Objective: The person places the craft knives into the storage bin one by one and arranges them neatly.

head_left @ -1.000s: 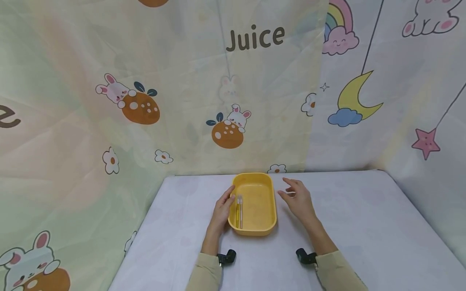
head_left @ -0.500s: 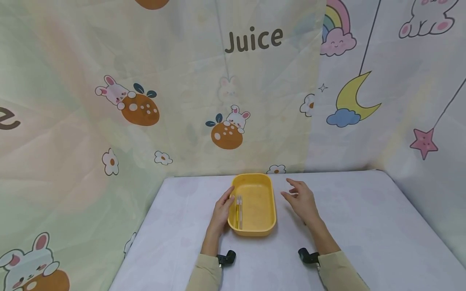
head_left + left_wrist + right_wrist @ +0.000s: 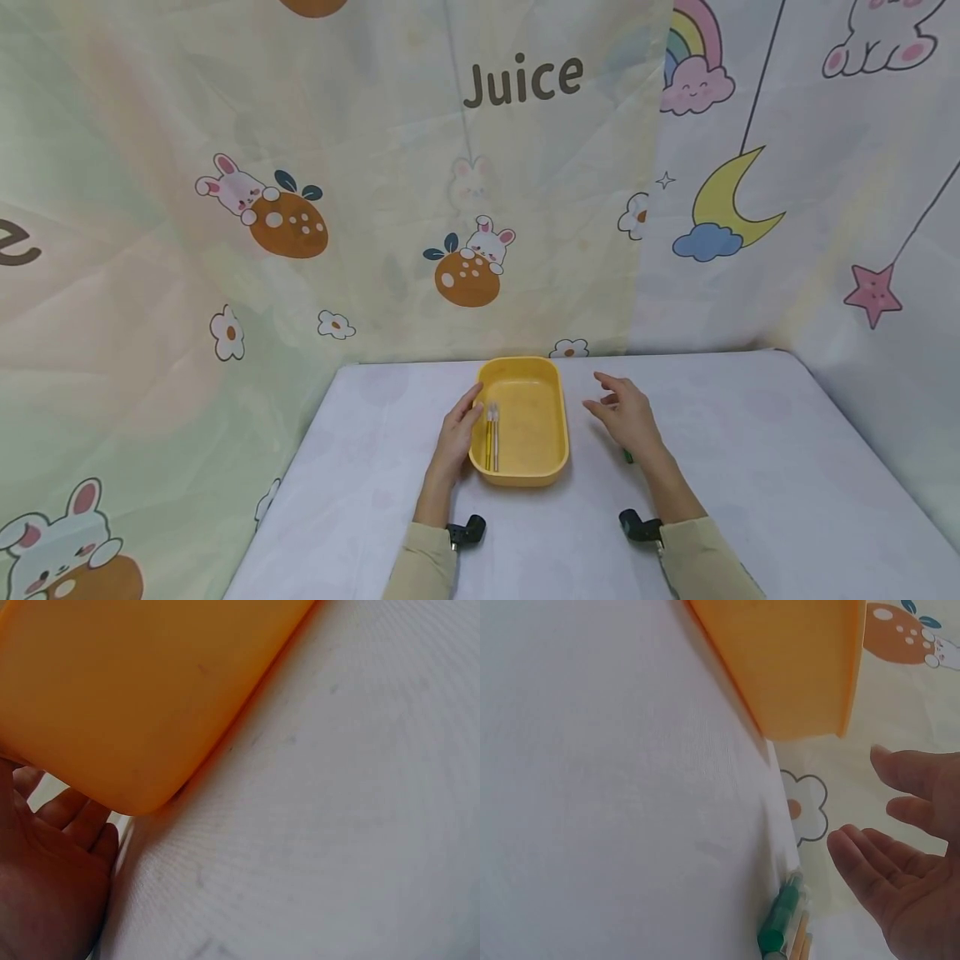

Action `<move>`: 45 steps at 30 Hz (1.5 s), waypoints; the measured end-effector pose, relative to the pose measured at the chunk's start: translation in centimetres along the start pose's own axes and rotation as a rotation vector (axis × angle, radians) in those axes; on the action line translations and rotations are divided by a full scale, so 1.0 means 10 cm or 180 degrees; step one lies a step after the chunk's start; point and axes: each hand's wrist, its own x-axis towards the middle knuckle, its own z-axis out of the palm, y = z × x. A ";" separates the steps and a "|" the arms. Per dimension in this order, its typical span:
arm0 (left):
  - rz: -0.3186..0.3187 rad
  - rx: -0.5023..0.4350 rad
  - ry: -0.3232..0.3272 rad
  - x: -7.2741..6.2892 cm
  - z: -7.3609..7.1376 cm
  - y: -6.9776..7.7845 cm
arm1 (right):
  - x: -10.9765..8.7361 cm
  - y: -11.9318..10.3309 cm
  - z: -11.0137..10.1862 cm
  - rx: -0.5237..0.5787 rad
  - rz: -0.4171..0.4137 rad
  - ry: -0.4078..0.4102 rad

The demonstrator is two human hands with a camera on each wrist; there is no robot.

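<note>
A yellow rectangular tray (image 3: 531, 433) stands on the white table. Two slim sticks with pale ends, one of them yellow (image 3: 489, 443), lie side by side along its left inner wall. My left hand (image 3: 453, 437) holds the tray's left side, thumb and index finger at the rim; in the left wrist view its other fingers (image 3: 75, 817) show past the tray wall. To the right of the tray my right hand (image 3: 626, 417) hovers with thumb and index finger apart, holding nothing. Near that wrist lies a green pen-like object (image 3: 778, 922), partly hidden by the arm in the head view.
Beside the green object are thin wood-coloured sticks (image 3: 801, 937), cut off by the frame. The white-covered table (image 3: 750, 467) reaches a printed cloth wall (image 3: 390, 208) behind and on both sides. Each wrist wears a black camera (image 3: 468, 531).
The right hand has shifted a little to the right and toward the person, away from the tray. The green object has come into view beside its wrist. The left hand and tray stay put.
</note>
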 end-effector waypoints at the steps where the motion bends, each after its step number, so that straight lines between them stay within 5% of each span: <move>1: 0.0002 0.0008 0.0003 0.00 0.00 0.00 | 0.00 0.01 0.00 -0.0015 0.0005 -0.0028; 17: -0.0007 -0.0006 -0.0014 0.00 0.00 0.00 | 0.01 0.07 -0.09 -0.0430 0.0325 -0.0429; 45: -0.0007 0.0027 0.0023 0.01 0.00 -0.01 | -0.02 0.08 -0.10 -0.0676 0.0310 -0.0745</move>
